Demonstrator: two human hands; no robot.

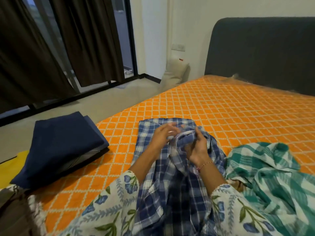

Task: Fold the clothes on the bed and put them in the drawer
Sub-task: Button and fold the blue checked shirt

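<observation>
Orange bedspread (221,108): navy folded cloth (59,147) left, green checked garment (272,176) right.

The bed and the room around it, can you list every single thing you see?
blue checked shirt: one, blue-white, bed middle, being handled
green checked cloth: one, green-white, crumpled, right
navy folded cloth: one, dark blue, bed's left edge
bedcover: one, orange, white lattice
headboard: one, dark grey, far right
curtains: dark brown, window
cushion: one, beige, floor
left hand: blurred, fingers spread over shirt
right hand: pinches shirt's collar
</observation>
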